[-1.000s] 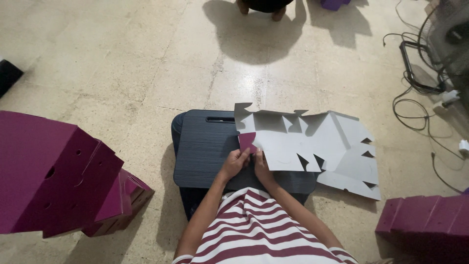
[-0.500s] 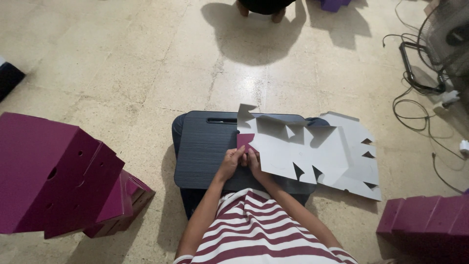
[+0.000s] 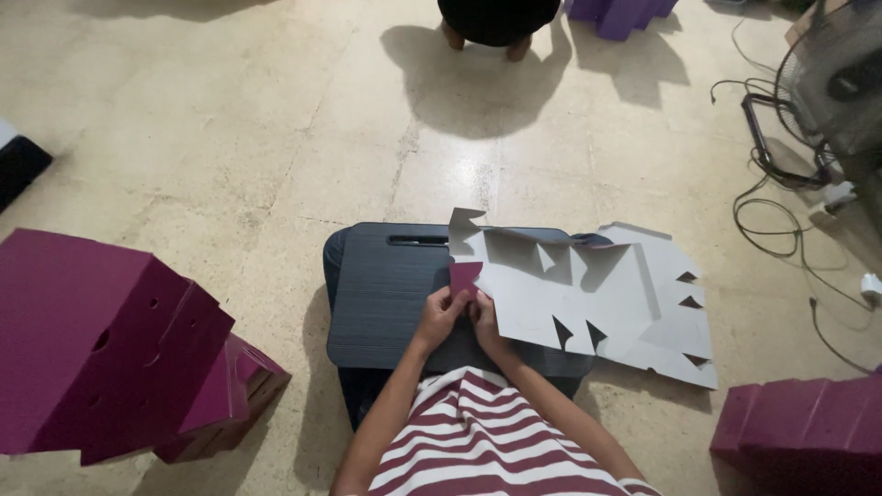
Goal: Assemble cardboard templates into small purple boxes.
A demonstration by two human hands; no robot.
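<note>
Folding a small maroon flap (image 3: 465,275) at the near-left corner of a flat grey die-cut card sheet (image 3: 588,303), both hands meet at one spot.

The left hand (image 3: 442,315) and right hand (image 3: 482,317) sit side by side with fingers pressed together, pinching the flap where it turns up from the sheet. The sheet lies partly on a dark ribbed surface (image 3: 386,294), and its right half hangs out over the tiled floor (image 3: 276,138). With most of the sheet unsupported and both hands at one corner, I judge it could slide or sag off the edge. A crease pressed off its scored line could tear at the narrow flap or skew it. Folded maroon boxes (image 3: 110,340) stand close at the left and a second maroon stack (image 3: 808,432) lies near at the right, so a swinging sheet could knock into them.
</note>
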